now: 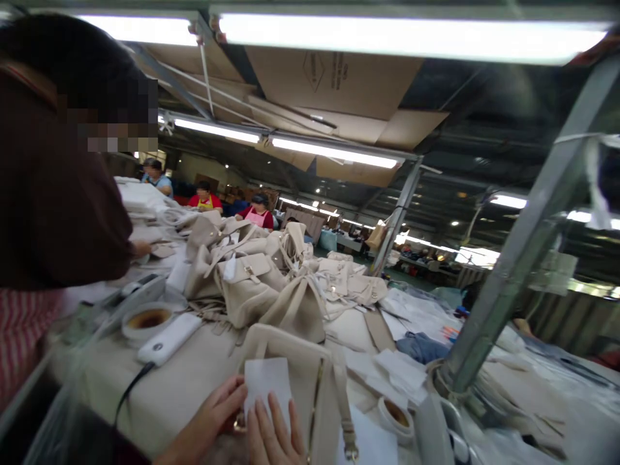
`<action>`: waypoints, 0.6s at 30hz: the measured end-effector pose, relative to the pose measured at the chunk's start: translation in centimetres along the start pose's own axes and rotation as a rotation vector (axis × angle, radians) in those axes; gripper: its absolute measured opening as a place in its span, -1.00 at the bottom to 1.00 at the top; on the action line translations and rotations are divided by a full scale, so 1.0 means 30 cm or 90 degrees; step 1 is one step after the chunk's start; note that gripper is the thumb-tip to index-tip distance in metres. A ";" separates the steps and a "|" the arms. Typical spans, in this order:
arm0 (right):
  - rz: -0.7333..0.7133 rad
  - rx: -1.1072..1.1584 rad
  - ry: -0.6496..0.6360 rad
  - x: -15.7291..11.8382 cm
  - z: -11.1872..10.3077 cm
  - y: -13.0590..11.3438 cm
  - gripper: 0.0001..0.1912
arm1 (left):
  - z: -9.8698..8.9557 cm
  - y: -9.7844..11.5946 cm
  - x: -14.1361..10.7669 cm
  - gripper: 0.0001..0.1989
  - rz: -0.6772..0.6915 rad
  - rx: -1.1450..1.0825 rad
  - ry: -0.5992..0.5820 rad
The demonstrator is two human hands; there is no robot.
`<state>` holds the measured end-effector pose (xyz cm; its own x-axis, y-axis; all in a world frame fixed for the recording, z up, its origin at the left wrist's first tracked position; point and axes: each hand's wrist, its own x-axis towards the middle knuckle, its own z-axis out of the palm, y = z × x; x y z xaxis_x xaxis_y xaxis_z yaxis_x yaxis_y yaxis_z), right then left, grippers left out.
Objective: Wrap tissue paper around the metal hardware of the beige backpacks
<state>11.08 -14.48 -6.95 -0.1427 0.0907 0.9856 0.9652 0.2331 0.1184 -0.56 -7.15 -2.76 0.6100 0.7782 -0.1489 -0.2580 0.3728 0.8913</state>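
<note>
A beige handbag with a gold zip and a buckled strap lies in front of me at the table's near side. Against it is a white sheet of paper. My right hand rests flat on the paper's lower part, fingers outstretched and slightly apart. On the left, my left hand has bent fingers at the paper's edge and the bag's side. A bit of gold metal shows below those fingers, and their grip is partly hidden.
Behind the bag is a heap of beige bags. To the left are a bowl of brown liquid and a white corded device; another bowl stands right. A metal post rises at right. A co-worker leans in at left.
</note>
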 end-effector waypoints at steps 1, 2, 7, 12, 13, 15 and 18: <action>0.025 0.034 -0.006 0.003 -0.006 -0.039 -0.60 | 0.011 0.012 -0.025 -0.48 0.057 0.003 -0.027; 0.043 0.068 -0.029 0.010 -0.020 -0.066 -0.59 | 0.021 0.023 -0.046 -0.50 0.099 0.006 -0.042; 0.225 0.254 -0.260 0.068 -0.148 -0.039 -0.59 | 0.049 0.043 -0.092 -0.55 0.095 -0.058 -0.050; 0.794 0.378 -0.220 0.176 -0.172 0.090 -0.50 | 0.044 0.032 -0.080 -0.49 0.078 -0.086 -0.047; 0.866 0.407 -0.231 0.197 -0.155 0.104 -0.43 | 0.043 0.032 -0.079 -0.49 0.079 -0.087 -0.047; 0.939 0.478 -0.281 0.223 -0.109 0.116 -0.37 | 0.043 0.034 -0.076 -0.47 0.079 -0.093 -0.060; 0.944 0.570 -0.338 0.211 -0.040 0.112 -0.54 | 0.036 0.034 -0.068 -0.45 0.084 -0.095 -0.095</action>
<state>13.70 -14.27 -0.17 0.4126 0.9100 0.0401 -0.0290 0.0571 -0.9979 -1.26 -8.90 -1.08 0.6647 0.7460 0.0401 -0.4442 0.3515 0.8241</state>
